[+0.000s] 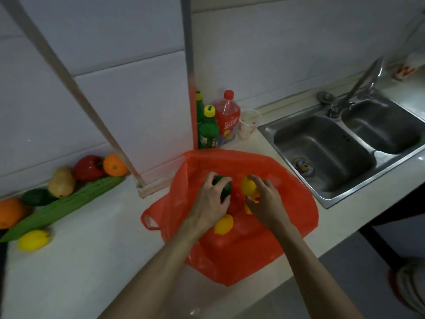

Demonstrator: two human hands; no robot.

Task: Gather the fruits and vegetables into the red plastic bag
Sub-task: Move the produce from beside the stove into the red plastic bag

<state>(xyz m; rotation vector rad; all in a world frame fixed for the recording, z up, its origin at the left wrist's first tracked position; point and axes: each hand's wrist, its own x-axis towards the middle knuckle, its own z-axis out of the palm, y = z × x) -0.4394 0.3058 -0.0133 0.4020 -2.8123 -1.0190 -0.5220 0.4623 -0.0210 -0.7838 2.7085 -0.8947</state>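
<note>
The red plastic bag [296, 203] lies open on the white counter. Both my hands are inside its mouth. My left hand [210, 201] grips a dark green fruit [224, 188]. My right hand [264, 201] holds a yellow lemon [248, 186]. Another lemon [224, 224] rests in the bag beneath my hands, with something red beside it. On the counter at the left lie a long green bitter gourd [59, 207], a lemon [33, 240], two oranges [114, 165] [10, 212], a red pepper [88, 168], a potato [61, 182] and a dark avocado [36, 196].
A steel double sink [345, 146] with a tap [361, 86] sits to the right of the bag. Green bottles [208, 132], a red-capped bottle [227, 118] and a plastic cup [248, 124] stand against the wall behind the bag. A metal post [189, 72] rises by them.
</note>
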